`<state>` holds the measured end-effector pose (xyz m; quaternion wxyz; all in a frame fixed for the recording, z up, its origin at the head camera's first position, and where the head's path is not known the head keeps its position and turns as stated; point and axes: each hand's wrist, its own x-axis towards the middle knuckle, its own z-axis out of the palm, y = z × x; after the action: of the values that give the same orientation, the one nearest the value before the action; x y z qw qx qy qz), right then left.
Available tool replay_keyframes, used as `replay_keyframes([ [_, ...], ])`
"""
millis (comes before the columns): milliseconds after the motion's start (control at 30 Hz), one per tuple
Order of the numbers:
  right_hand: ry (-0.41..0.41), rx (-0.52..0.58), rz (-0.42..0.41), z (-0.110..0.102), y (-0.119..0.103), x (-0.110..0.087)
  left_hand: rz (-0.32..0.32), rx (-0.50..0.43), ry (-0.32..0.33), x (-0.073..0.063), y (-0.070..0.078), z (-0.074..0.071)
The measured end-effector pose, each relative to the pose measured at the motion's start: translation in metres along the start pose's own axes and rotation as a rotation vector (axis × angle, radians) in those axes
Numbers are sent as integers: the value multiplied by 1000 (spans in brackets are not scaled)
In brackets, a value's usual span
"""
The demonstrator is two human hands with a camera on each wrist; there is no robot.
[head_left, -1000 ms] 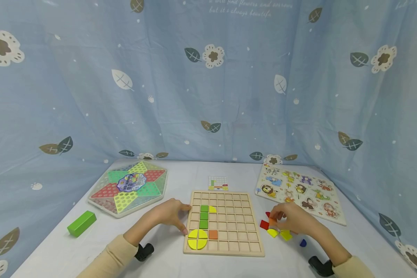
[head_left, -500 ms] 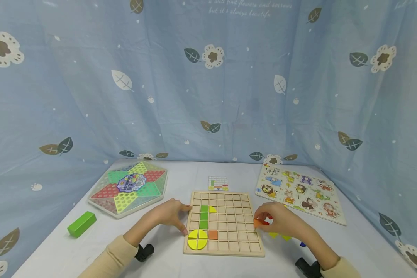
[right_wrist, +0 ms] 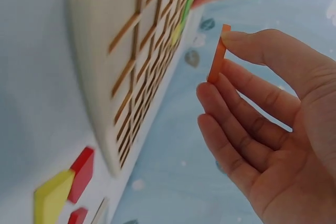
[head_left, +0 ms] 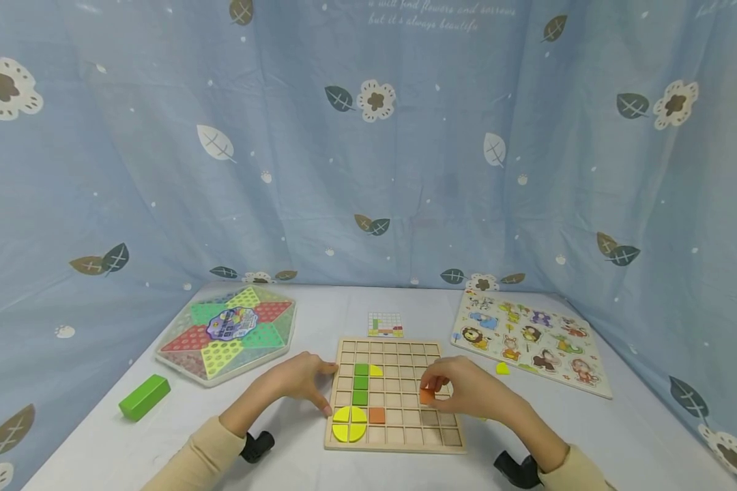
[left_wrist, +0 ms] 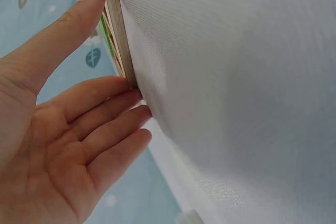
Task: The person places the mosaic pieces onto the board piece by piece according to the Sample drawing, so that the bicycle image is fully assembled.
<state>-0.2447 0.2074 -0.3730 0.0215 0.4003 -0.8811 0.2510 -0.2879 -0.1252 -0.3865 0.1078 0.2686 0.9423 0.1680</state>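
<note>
My right hand [head_left: 467, 389] pinches an orange square tile [head_left: 426, 396] between thumb and fingers, over the right part of the wooden grid board [head_left: 408, 389]. In the right wrist view the tile [right_wrist: 218, 53] is seen edge-on, raised above the grid. My left hand [head_left: 304, 378] rests against the board's left edge, thumb and forefinger spread along it. In the board's cells lie several green square tiles [head_left: 360, 383] in a column, a yellow quarter-circle [head_left: 376, 370], another orange square [head_left: 377, 414], and yellow quarters [head_left: 349, 423] forming a circle at the lower left.
A small pattern card [head_left: 385, 324] lies behind the board. Loose yellow [right_wrist: 52, 198] and red [right_wrist: 81, 174] pieces lie right of it, mostly hidden by my hand in the head view. Around stand a star-patterned game box [head_left: 233, 327], a green block [head_left: 144, 397] and an animal puzzle [head_left: 528, 334].
My right hand has picked up the orange tile from the loose pieces at the right and carried it left over the board. My left hand stays at the board's edge.
</note>
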Motion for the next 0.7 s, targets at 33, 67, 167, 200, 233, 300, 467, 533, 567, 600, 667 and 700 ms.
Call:
replay_keyframes([
  [33, -5, 1, 1, 1, -2, 3, 2, 0, 0, 0, 0, 0],
  [67, -12, 4, 2, 2, -4, 6, 3, 1, -1, 0, 0, 0],
  [167, -31, -14, 10, 5, -10, 15, 7, -2, -4, 1, -1, 1],
  [200, -35, -24, 13, 6, -12, 18, 9, 0, -4, 1, -1, 1],
  [233, -37, -35, 15, 7, -14, 21, 10, -1, -4, 2, -2, 1],
  [300, -32, -61, 13, 9, -19, 27, 14, 2, -4, 2, -3, 1],
  [467, -49, -41, 32, 19, -25, 36, 28, -6, -5, 4, -4, 1],
  [533, -73, -20, 52, 24, -26, 38, 28, -11, -5, 4, -4, 2],
  [567, -85, -16, 60, 26, -27, 38, 28, -12, -5, 4, -4, 2],
  [600, -94, -15, 70, 28, -27, 39, 27, -13, -5, 4, -4, 3],
  [667, -104, -16, 82, 32, -28, 39, 24, -14, -7, 4, -4, 3],
  [700, -106, -22, 83, 33, -27, 40, 20, -15, -7, 3, -4, 3],
])
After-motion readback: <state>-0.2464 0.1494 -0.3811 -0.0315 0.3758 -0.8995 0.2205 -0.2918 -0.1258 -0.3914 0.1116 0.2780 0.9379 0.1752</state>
